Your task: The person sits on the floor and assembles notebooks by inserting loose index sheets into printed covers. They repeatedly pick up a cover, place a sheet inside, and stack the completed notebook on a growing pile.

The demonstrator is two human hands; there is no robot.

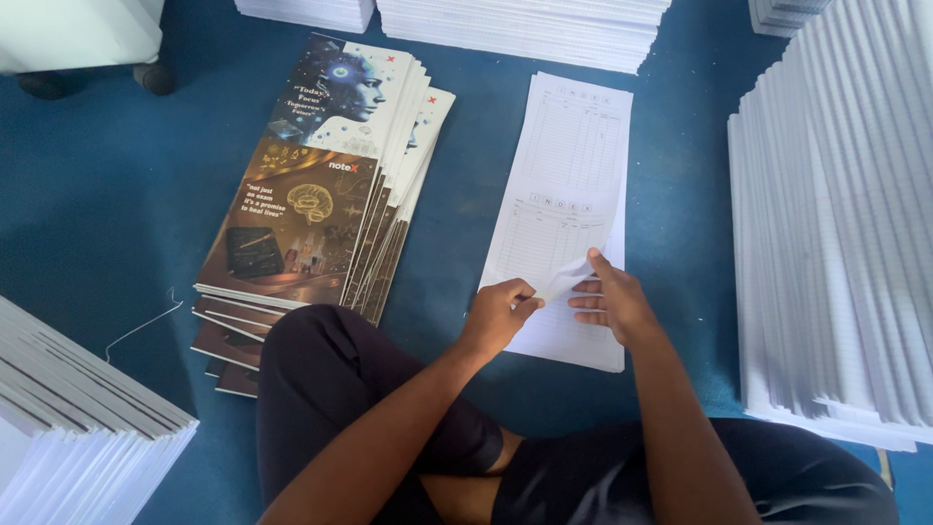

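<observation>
Both hands work one printed index sheet (562, 209) lying flat on the blue carpet floor (107, 204) — the left hand (501, 313) pinches its lifted lower edge between thumb and fingers, while the right hand (610, 301) steadies the paper, fingers spread. A fanned stack of glossy notebook covers (321, 185) lies just left — white page stacks (836, 224) stand right.

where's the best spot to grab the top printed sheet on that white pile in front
Best at its near edge, coming from the person's side. The top sheet lies flat on its pile, but the near part already curls up between the left hand and right hand, so fingertips can pinch there, probably without disturbing sheets below.
</observation>
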